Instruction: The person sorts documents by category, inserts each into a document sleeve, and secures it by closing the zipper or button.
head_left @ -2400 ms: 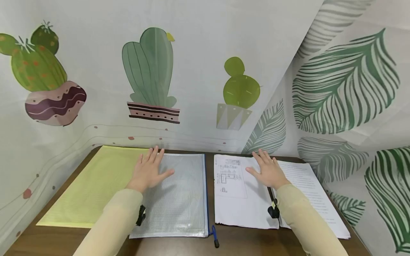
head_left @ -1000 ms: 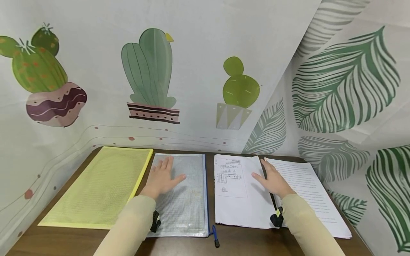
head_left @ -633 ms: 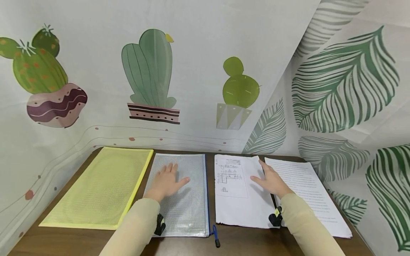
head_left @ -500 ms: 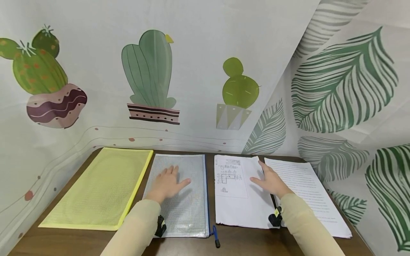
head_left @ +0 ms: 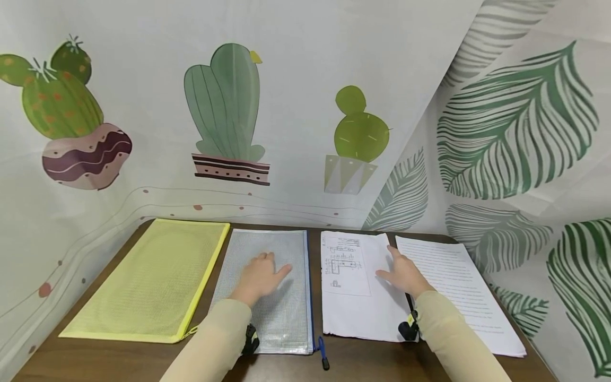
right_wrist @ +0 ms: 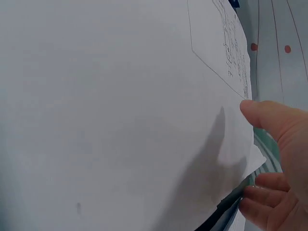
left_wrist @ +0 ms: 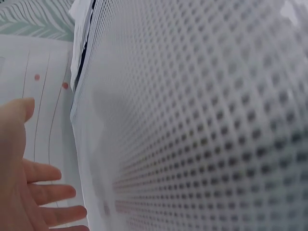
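Observation:
My left hand is over the clear mesh zip pouch, thumb spread to the right and fingers extended. In the left wrist view its fingers lie loosely apart beside the pouch's mesh surface, holding nothing. My right hand is above the right edge of the white paper with a line drawing, thumb pointing left. The right wrist view shows the thumb apart from the fingers and a hand shadow on the white paper. Nothing is in its grasp.
A yellow mesh pouch lies at the left. Printed text sheets lie at the right, partly behind the right arm. A blue zipper pull hangs off the clear pouch's near right corner onto the brown table. Patterned cloth rises behind.
My left hand has moved right and nearer, from overlapping the yellow pouch's edge to over the clear pouch. My right hand has shifted slightly right and nearer. Pouches and papers stay put.

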Tool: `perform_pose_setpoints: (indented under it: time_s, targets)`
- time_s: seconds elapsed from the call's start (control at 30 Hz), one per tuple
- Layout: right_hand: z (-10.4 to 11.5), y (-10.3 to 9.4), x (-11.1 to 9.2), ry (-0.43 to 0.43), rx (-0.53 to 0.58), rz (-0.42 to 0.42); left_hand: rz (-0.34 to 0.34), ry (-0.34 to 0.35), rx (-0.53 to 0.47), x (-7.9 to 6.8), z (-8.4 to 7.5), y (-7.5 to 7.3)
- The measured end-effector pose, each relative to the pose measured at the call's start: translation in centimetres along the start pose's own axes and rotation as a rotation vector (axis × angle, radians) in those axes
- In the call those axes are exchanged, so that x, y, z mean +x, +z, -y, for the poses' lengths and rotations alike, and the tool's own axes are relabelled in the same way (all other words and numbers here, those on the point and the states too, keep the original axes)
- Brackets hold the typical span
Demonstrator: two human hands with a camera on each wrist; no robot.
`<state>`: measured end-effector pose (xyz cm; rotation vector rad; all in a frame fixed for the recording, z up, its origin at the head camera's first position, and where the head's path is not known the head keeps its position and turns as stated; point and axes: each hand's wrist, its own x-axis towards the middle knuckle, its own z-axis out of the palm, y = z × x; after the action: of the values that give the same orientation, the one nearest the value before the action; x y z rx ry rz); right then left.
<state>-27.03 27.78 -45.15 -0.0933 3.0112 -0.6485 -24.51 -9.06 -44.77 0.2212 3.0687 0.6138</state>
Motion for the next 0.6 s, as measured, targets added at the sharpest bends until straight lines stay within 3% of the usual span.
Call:
perform_pose_setpoints:
  time_s: [0.6]
  targets:
    - [1.1, 0.7, 0.3, 0.086, 0.006, 0.013, -0.059, -0.135, -0.05, -0.6, -4.4, 2.2]
